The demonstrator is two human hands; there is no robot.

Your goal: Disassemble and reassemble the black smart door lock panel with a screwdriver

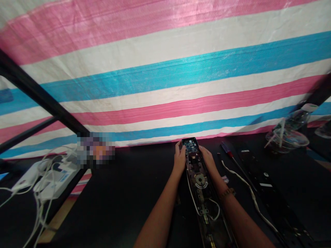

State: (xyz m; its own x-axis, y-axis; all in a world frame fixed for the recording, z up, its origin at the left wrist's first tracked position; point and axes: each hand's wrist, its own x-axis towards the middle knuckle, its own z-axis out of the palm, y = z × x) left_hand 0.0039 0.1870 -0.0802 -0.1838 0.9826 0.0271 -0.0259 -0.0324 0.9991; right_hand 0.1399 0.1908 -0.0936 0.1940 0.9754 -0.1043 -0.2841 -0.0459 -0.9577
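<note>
Striped sheeting hangs behind the far edge of a black desk, a white box beyond its left edge; the left hand has its fingers gripping the left side of a long opened device, whose top end sits close to the far edge, the right hand holding its right side; then come a screwdriver, pale cable, black panel and, near the far right corner, clear plastic containers
</note>
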